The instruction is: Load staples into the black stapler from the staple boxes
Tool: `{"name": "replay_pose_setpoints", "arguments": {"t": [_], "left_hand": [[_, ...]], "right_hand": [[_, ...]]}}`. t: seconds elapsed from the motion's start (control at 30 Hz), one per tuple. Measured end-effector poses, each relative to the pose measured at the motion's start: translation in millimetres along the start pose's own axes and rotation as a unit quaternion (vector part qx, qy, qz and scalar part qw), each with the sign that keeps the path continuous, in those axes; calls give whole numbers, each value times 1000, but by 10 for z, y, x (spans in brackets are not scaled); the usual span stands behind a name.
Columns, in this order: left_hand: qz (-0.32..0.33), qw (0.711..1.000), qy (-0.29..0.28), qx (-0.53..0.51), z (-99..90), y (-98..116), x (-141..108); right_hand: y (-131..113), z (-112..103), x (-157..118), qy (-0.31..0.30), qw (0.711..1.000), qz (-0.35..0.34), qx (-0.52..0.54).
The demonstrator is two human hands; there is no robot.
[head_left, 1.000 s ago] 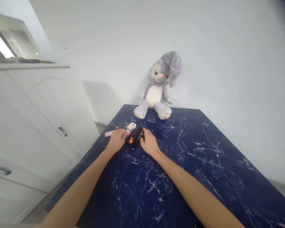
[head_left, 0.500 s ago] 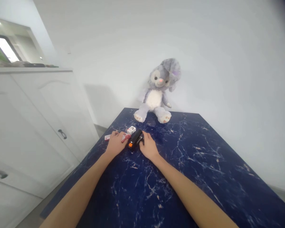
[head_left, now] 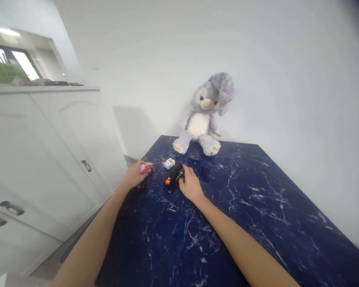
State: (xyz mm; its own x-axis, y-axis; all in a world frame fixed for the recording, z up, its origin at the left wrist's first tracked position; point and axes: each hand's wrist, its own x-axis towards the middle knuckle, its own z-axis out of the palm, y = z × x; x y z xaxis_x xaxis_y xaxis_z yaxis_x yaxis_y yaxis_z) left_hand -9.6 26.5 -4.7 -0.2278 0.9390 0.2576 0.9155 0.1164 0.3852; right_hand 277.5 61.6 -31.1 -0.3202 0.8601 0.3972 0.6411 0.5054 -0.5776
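Observation:
Near the table's left edge, my left hand (head_left: 134, 175) is closed on a red and white item (head_left: 146, 168), blurred so that its kind is hard to tell. A black stapler-like tool (head_left: 174, 175) with an orange end lies slanted on the table. My right hand (head_left: 191, 184) grips its right side, with fingers curled at the metal part. Just behind the tool, between the hands, sits a small white box (head_left: 169, 163) with dark and red print.
A grey plush rabbit (head_left: 199, 123) sits at the back of the dark blue marbled table (head_left: 227, 223), against the white wall. White cabinets (head_left: 60, 159) with dark handles stand at the left, with a green basket (head_left: 2, 71) on top.
My left hand has moved left, away from the black tool, with the red and white item in it. The view has shifted slightly left; my right hand stays at the tool.

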Motion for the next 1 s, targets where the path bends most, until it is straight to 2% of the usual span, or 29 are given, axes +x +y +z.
{"name": "replay_pose_setpoints", "arguments": {"t": [0.27, 0.43, 0.5, 0.57, 0.63, 0.8, 0.9, 1.0], "left_hand": [[56, 997, -41, -35, 127, 420, -176], [116, 991, -42, -55, 170, 523, -221], [114, 987, -40, -102, 147, 555, -138], [82, 985, -29, -150, 125, 612, 23], [64, 986, -29, -150, 131, 692, 236], [100, 983, -115, -101, 298, 888, 665], [113, 981, -145, -67, 360, 896, 713], [99, 985, -140, -38, 305, 792, 660]], "right_hand": [[9, 11, 12, 6, 1000, -2, -4], [14, 22, 23, 6, 1000, -10, 8], [12, 22, 22, 8, 1000, -8, 8], [13, 25, 22, 7, 1000, -7, 7], [20, 32, 24, 3, 1000, -6, 10], [58, 55, 28, -3, 998, 13, 64], [69, 45, 24, -21, 996, 13, 84], [58, 20, 21, -29, 995, 20, 91]]}}
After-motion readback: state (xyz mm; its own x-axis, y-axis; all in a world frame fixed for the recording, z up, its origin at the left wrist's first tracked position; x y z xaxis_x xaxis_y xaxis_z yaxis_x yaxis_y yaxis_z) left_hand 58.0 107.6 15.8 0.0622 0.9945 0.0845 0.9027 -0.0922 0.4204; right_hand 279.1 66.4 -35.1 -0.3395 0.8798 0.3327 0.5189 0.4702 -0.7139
